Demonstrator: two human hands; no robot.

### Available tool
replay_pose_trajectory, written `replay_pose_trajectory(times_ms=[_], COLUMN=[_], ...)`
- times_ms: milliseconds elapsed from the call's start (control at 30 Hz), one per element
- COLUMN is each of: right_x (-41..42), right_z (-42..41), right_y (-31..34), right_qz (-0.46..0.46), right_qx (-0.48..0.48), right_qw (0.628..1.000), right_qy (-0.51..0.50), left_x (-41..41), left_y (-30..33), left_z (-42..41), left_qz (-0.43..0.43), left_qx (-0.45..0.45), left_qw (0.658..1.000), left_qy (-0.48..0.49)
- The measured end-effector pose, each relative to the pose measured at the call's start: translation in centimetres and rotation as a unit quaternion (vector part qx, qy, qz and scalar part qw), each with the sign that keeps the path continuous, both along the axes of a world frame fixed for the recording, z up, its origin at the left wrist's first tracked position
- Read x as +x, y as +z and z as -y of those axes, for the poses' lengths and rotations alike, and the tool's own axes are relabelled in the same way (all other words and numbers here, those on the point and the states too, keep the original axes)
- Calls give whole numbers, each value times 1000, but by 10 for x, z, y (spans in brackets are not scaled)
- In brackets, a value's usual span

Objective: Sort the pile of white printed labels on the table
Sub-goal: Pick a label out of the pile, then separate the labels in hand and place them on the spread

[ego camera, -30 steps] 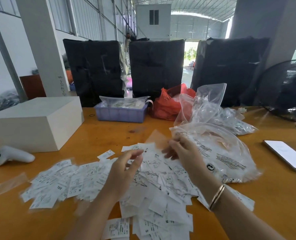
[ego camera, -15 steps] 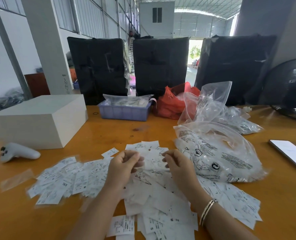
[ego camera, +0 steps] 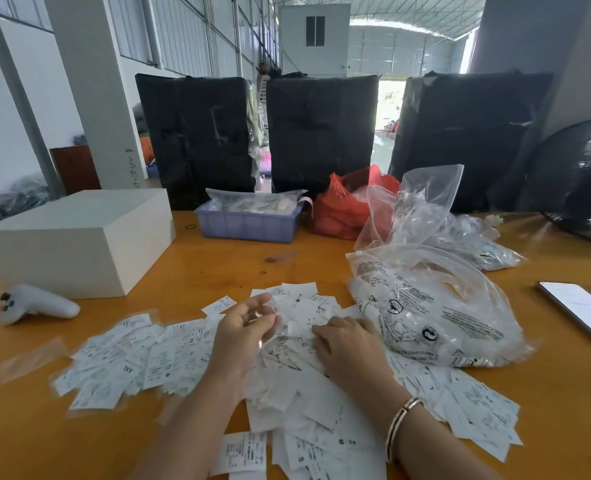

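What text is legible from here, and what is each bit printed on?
"XXL": label in the left spread.
"S": label at the near edge of the pile.
"M": label beside it.
Fine print on the other labels, the clear bag and the pillar writing: too blurred to read.

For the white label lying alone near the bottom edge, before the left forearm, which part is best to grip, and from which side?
Probably its near long edge, approached from the person's side with the right hand. That single label lies flat on the table, so it must be slid or lifted at an edge; its right end meets the pile of labels, while its near edge seems free. The left hand appears busy.
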State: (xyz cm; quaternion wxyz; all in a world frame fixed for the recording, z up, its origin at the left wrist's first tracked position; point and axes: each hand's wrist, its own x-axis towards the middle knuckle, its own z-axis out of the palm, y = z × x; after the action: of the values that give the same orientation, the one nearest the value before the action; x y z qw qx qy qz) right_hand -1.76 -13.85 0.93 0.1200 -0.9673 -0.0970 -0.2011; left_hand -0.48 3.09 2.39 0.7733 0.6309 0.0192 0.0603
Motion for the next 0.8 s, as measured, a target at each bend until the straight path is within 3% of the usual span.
replay_pose_trajectory(times_ms=[133, 233, 300, 433, 533, 667, 800], right_x=[-1, -3, -6, -15, -18, -18, -20], right_z=[-1, 0, 4, 6, 5, 4, 3], right_y=[2, 3, 3, 7, 11, 11, 15], right_qz=[64, 125, 111, 18, 11, -5, -40], right_qx=[27, 170, 313, 552, 594, 597, 626], right_qw=[998, 978, 943, 828, 794, 796, 772], right_qy=[-9, 11, 26, 103, 124, 102, 107], left_x=[-2, -2, -3, -3, -4, -4, -5], left_y=[-2, -3, -2, 0, 0, 0, 0], left_z=[3, 4, 5, 6, 6, 5, 5], left_qz=[8, 6, 13, 31, 37, 45, 50], left_qx=[5, -11, -21, -53, -51, -52, -49], left_qw=[1000, 999, 999, 996, 995, 994, 994], left_qy=[-18, -29, -39, -66, -73, -81, -84])
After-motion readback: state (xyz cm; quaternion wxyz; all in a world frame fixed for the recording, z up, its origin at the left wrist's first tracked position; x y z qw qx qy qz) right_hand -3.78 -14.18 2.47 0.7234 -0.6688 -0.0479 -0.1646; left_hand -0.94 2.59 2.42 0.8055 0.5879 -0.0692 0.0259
